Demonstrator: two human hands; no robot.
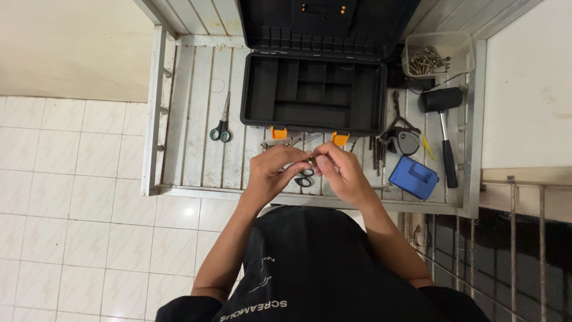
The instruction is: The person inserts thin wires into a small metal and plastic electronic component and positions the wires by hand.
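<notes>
— Brass-coloured, was it, what was held?
— A small brass-coloured piece [311,160] was pinched between left hand [275,170] and right hand [339,168], over the slatted white table's [196,119] near edge, before the open black plastic toolbox [313,89].

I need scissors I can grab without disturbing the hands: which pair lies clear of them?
The green-handled scissors, lying alone left of the toolbox. The black-handled pair sits under the hands.

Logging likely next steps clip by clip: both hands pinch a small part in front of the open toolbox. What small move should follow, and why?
Probably lowering the small part into a compartment of the toolbox. The left hand and right hand pinch it together just in front of the box, whose lid is up and whose tray looks bare.
</notes>
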